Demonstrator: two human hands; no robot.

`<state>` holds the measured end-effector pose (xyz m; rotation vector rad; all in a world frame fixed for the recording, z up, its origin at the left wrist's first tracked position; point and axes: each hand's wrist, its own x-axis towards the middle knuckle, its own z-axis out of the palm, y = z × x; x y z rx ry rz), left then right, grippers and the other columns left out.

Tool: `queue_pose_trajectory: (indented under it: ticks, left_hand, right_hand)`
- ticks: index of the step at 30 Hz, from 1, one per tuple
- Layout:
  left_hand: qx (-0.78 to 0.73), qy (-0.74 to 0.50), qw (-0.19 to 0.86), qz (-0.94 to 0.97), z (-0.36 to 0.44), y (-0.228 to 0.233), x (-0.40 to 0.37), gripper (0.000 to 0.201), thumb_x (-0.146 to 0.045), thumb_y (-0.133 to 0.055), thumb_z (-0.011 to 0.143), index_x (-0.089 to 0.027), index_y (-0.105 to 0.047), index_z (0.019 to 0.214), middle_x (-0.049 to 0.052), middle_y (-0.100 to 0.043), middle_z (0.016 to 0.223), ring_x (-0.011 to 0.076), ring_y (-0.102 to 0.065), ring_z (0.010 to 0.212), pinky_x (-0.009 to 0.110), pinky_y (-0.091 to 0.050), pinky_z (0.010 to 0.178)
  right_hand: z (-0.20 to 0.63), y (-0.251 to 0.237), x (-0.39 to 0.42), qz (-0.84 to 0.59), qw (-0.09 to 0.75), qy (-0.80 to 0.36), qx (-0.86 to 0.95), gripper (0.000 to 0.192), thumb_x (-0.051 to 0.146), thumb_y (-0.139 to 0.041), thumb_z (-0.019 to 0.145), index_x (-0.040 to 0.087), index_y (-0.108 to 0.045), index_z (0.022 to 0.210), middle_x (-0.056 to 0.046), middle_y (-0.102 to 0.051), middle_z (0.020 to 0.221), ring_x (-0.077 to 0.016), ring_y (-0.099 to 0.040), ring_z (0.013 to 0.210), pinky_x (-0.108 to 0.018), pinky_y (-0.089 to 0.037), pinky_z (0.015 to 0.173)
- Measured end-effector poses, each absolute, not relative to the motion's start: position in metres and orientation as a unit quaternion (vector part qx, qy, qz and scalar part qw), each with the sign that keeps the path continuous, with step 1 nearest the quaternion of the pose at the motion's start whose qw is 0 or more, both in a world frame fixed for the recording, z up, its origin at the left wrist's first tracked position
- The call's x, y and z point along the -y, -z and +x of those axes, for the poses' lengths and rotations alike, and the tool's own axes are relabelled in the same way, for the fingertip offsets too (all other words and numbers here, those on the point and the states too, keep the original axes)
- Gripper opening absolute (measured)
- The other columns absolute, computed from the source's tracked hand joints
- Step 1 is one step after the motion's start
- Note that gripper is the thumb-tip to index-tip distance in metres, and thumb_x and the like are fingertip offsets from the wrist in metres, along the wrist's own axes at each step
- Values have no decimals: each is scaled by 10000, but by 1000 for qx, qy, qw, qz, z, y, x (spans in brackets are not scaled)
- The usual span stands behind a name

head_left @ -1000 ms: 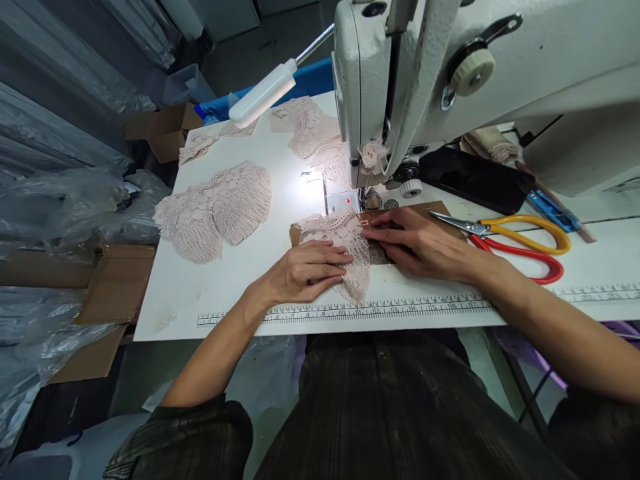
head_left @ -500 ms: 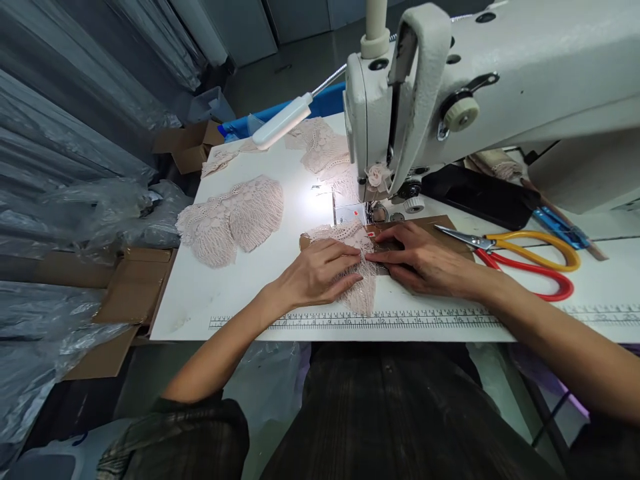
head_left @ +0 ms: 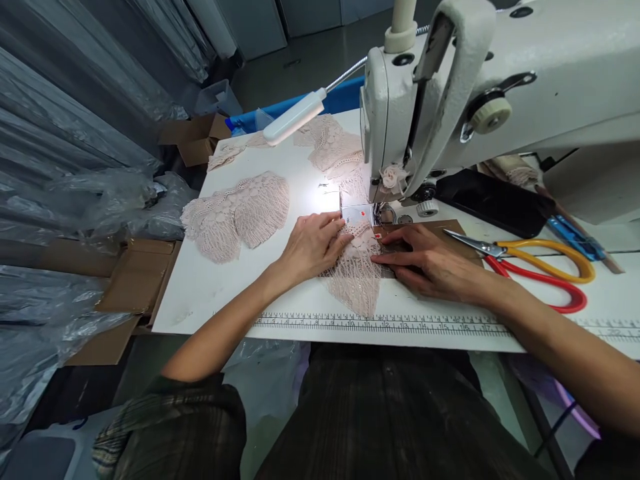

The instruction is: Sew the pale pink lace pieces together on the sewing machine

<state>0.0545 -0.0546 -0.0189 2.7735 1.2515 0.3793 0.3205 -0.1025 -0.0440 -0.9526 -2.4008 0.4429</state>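
— Plastic sheeting (head_left: 75, 193) at far left, grey and crumpled, with flat cardboard pieces (head_left: 135, 273) just beside the white table (head_left: 220, 300). On the table then?

— Stack of pink lace pieces (head_left: 235, 213) first, lying flat, well apart from both hands. Above it, white lamp head (head_left: 295, 117) on a bendable neck, shining down on the table.

— And left hand (head_left: 313, 245)?

— Lying flat, palm down, fingers (head_left: 334, 223) spread a little and pressed on the left part of one lace piece (head_left: 356, 277). Not pinching, only holding down.

— Where exactly the lace piece?

— Between both hands, upper end at the metal plate (head_left: 356, 215) under the sewing machine (head_left: 450, 100), lower end pointing to the printed ruler (head_left: 380, 325) at the front edge of the table. More lace (head_left: 333, 143) behind the machine head.

— Right hand (head_left: 430, 263)?

— Also flat, fingers stretched to the left, tips touching the right edge of the lace piece, palm resting on a brown card (head_left: 445, 230). Open, gripping nothing.

— Further right?

— Scissors (head_left: 530, 267) with one yellow and one red handle, lying near the right wrist, not touching. Behind, black flat object (head_left: 495, 203), and blue clips (head_left: 577, 237) at the far right.
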Motion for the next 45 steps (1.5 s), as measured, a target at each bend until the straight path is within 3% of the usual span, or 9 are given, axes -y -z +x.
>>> queue_pose_trajectory:
  ticks: [5, 9, 13, 18, 22, 29, 34, 39, 45]
  left_hand:
    - [-406, -157, 20, 900, 70, 30, 31, 209, -350, -566, 1014, -166, -648, 959, 64, -659, 957, 185, -577, 804, 339, -439, 735]
    - [-285, -170, -10, 943, 73, 38, 24, 234, -196, -392, 1048, -169, -518, 853, 97, -620, 918, 178, -524, 758, 331, -438, 683]
    - [-255, -214, 55, 941, 64, 36, 29, 218, -246, -322, 1080, -191, -453, 914, 57, -599, 823, 150, -521, 663, 301, -448, 603]
    - [-265, -271, 189, 906, 59, 30, 35, 40, -230, -490, 1029, -191, -479, 1031, 14, -645, 826, 103, -578, 629, 236, -456, 556]
    - [-303, -285, 240, 877, 61, 32, 37, 244, -253, -583, 989, -172, -497, 1202, 47, -696, 948, 99, -639, 693, 217, -501, 584]
    - [-339, -312, 314, 830, 68, 36, 38, 449, -365, -688, 933, -168, -512, 1297, 61, -731, 985, 121, -668, 739, 249, -536, 630]
    - [-363, -338, 379, 782, 73, 36, 40, 425, -371, -649, 960, -158, -508, 1300, 47, -737, 912, 131, -679, 754, 270, -557, 683]
    - [-365, -341, 366, 785, 74, 35, 42, 420, -282, -685, 928, -155, -513, 1290, 38, -730, 915, 130, -684, 779, 264, -563, 709]
    - [-353, -354, 354, 790, 73, 37, 41, 420, -301, -679, 939, -140, -509, 1287, 37, -724, 894, 130, -683, 770, 269, -568, 717]
  right_hand:
    - [322, 43, 102, -359, 271, -197, 871, 344, 214, -564, 932, 280, -773, 1197, -119, -638, 1253, -285, -585, 1215, -502, -511, 1062]
    - [325, 33, 97, -413, 285, -297, 813, 397, 330, -535, 967, 272, -709, 1319, -103, -694, 1171, -235, -674, 1034, -418, -577, 937]
    - [316, 21, 86, -492, 273, -392, 727, 510, 555, -635, 900, 225, -720, 1280, -79, -749, 983, -223, -696, 843, -368, -596, 762]
    - [287, 24, 74, -503, 275, -471, 671, 511, 646, -747, 789, 210, -733, 1054, -49, -736, 867, -191, -664, 749, -339, -551, 693]
    - [273, 33, 74, -548, 358, -444, 612, 485, 657, -728, 799, 192, -708, 936, -58, -726, 866, -172, -643, 718, -340, -532, 667]
    - [274, 40, 76, -565, 391, -444, 575, 495, 671, -748, 770, 200, -713, 918, -65, -739, 909, -180, -654, 754, -355, -551, 686]
    - [277, 42, 76, -548, 404, -445, 582, 480, 656, -754, 780, 210, -712, 954, -62, -740, 939, -188, -656, 790, -350, -558, 693]
    - [280, 44, 76, -537, 401, -449, 591, 468, 618, -764, 796, 217, -706, 1030, -61, -735, 988, -190, -664, 827, -356, -580, 733]
    - [272, 44, 75, -512, 479, -485, 523, 486, 551, -859, 710, 212, -699, 1019, -54, -727, 960, -188, -684, 891, -362, -608, 834]
